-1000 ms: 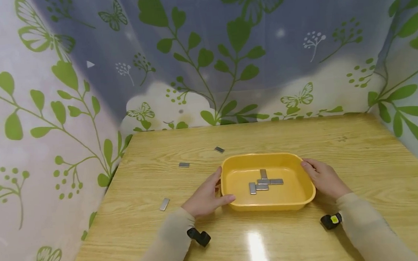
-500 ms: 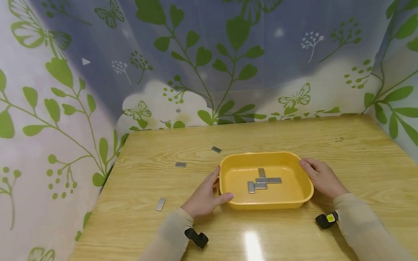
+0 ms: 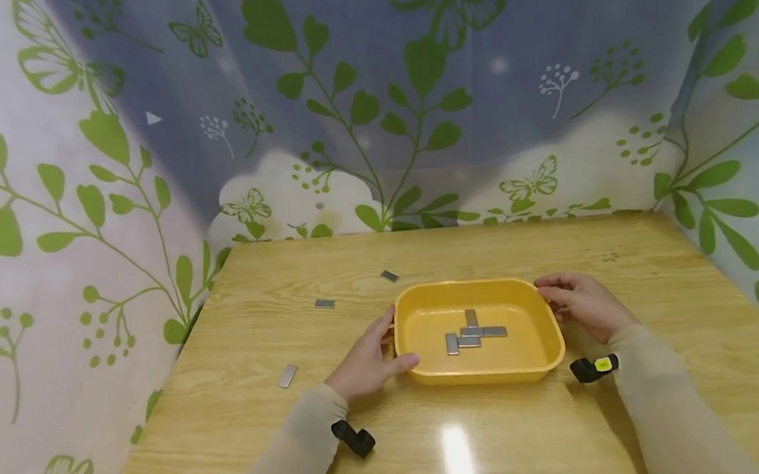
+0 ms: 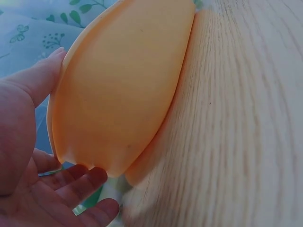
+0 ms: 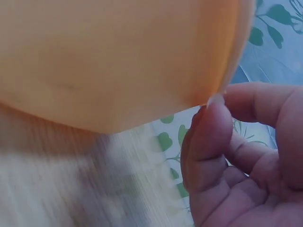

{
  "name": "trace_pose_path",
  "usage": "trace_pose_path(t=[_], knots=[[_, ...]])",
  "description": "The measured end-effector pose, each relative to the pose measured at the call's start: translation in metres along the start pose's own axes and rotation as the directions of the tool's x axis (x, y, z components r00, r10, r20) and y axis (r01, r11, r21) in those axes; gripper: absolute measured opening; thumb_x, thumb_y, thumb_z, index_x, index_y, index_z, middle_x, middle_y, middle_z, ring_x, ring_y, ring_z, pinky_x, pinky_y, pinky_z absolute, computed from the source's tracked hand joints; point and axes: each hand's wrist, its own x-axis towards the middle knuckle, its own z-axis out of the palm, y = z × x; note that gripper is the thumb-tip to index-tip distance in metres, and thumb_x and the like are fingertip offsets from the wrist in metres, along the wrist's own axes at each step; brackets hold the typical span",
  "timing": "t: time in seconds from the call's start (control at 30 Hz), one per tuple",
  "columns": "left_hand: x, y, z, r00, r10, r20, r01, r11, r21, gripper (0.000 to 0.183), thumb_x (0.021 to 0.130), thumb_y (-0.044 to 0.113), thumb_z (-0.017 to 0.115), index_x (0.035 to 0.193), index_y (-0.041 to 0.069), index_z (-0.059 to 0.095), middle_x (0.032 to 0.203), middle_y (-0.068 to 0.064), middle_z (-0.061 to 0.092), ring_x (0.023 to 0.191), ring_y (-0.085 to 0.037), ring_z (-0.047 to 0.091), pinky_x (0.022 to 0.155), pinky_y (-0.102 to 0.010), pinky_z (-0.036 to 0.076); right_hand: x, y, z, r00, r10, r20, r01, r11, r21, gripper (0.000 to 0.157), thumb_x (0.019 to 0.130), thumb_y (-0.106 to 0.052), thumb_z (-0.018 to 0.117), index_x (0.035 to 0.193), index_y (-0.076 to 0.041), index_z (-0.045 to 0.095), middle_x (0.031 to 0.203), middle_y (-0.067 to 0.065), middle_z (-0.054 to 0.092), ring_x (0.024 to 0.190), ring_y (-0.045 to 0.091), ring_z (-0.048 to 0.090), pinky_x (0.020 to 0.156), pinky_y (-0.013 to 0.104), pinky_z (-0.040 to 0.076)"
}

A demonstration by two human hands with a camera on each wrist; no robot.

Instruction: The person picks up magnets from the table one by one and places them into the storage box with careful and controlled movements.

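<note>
A yellow plastic basin (image 3: 488, 377) with rounded corners sits on the wooden table in the head view. Inside it, several flat grey metal rectangles (image 3: 470, 341) lie grouped near the middle. My left hand (image 3: 364, 364) holds the basin's left end, thumb over the rim and fingertips against the outer side, as the left wrist view shows. At the far right corner, my right hand (image 3: 586, 307) pinches the basin's edge between thumb and forefinger. The right wrist view shows its other fingers curled below, off the wall.
Three loose grey metal rectangles lie on the table (image 3: 221, 424): one (image 3: 287, 376) left of the left hand, another (image 3: 324, 304) farther back, and a third (image 3: 389, 276) behind the basin's left corner. A patterned cloth (image 3: 413, 154) hangs behind the table and along both sides.
My right hand has shifted its hold along the basin's right end to the far corner, away from my body. The left hand keeps its hold, and the metal rectangles stay in place.
</note>
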Motion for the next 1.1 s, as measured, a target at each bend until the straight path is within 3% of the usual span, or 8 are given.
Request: trace_pose_path(t=[0.13, 0.47, 0.67, 0.87, 1.1], knots=[[-0.002, 0.001, 0.002, 1.000, -0.015, -0.002, 0.015, 1.000, 0.004, 0.097, 0.086, 0.045, 0.070, 0.155, 0.015, 0.009, 0.157, -0.007, 0.020, 0.135, -0.020, 0.037, 0.108, -0.040, 0.033, 0.003, -0.002, 0.000, 0.999, 0.033, 0.015, -0.033, 0.999, -0.007, 0.053, 0.099, -0.033, 0.055, 0.134, 0.005, 0.044, 0.111, 0.013, 0.059, 0.081, 0.017, 0.060, 0.071, 0.032, 0.054], [0.001, 0.007, -0.006, 1.000, 0.010, -0.016, -0.010, 1.000, 0.025, 0.094, 0.087, 0.045, 0.068, 0.155, 0.013, 0.011, 0.153, -0.005, 0.030, 0.130, -0.022, 0.044, 0.107, -0.040, 0.036, 0.007, -0.008, 0.000, 1.000, 0.004, 0.003, -0.004, 1.000, -0.025, 0.052, 0.099, -0.032, 0.055, 0.132, 0.007, 0.045, 0.115, 0.019, 0.057, 0.086, 0.018, 0.062, 0.073, 0.032, 0.055], [-0.010, 0.012, -0.029, 0.993, -0.024, -0.114, 0.039, 0.991, 0.125, 0.076, 0.092, 0.043, 0.064, 0.151, 0.009, 0.029, 0.141, -0.009, 0.045, 0.123, -0.023, 0.048, 0.102, -0.044, 0.041, 0.010, -0.007, 0.000, 1.000, 0.021, 0.010, -0.021, 1.000, 0.001, 0.054, 0.098, -0.033, 0.056, 0.132, 0.008, 0.044, 0.106, 0.011, 0.059, 0.075, 0.013, 0.056, 0.066, 0.028, 0.052], [-0.031, 0.006, -0.056, 0.976, -0.019, -0.219, 0.086, 0.950, 0.301, 0.062, 0.094, 0.037, 0.062, 0.143, 0.005, 0.042, 0.132, -0.015, 0.054, 0.118, -0.029, 0.052, 0.094, -0.048, 0.046, 0.010, 0.000, 0.002, 0.999, 0.050, 0.019, -0.050, 0.999, 0.006, 0.052, 0.098, -0.035, 0.057, 0.129, 0.006, 0.048, 0.100, 0.011, 0.060, 0.071, 0.013, 0.055, 0.062, 0.029, 0.050], [-0.057, -0.009, -0.080, 0.954, -0.043, -0.297, 0.148, 0.929, 0.339, 0.059, 0.094, 0.039, 0.061, 0.140, 0.004, 0.046, 0.129, -0.015, 0.057, 0.117, -0.029, 0.054, 0.093, -0.048, 0.046, 0.007, 0.001, 0.011, 1.000, 0.008, -0.024, -0.009, 0.998, -0.066, 0.055, 0.097, -0.040, 0.057, 0.120, 0.009, 0.051, 0.099, 0.019, 0.061, 0.074, 0.018, 0.063, 0.062, 0.032, 0.055]])
